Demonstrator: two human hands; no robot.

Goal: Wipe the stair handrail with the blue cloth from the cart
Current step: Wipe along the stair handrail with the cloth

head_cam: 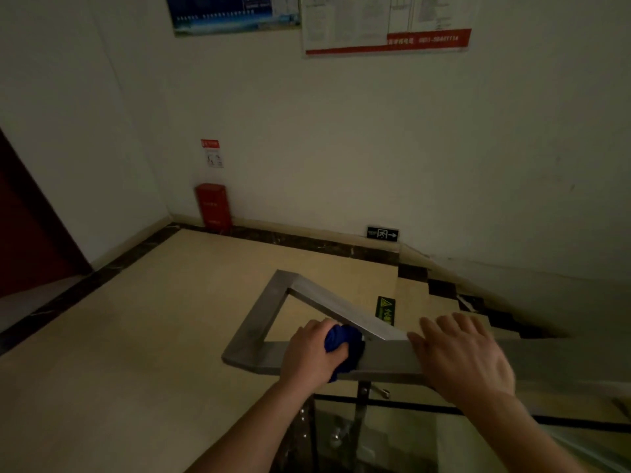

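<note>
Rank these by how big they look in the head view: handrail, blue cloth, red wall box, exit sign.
1. handrail
2. blue cloth and red box: they look alike, so unranked; the cloth is nearer and partly hidden in the left hand
3. exit sign, smallest

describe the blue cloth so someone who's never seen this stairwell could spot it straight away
Find the steel handrail that bends into a triangle above the landing floor, low in the middle. On its near bar the left hand grips a bunched blue cloth, just left of the right hand lying flat on the rail. Its deep blue sets it apart from the grey steel around it.
</note>
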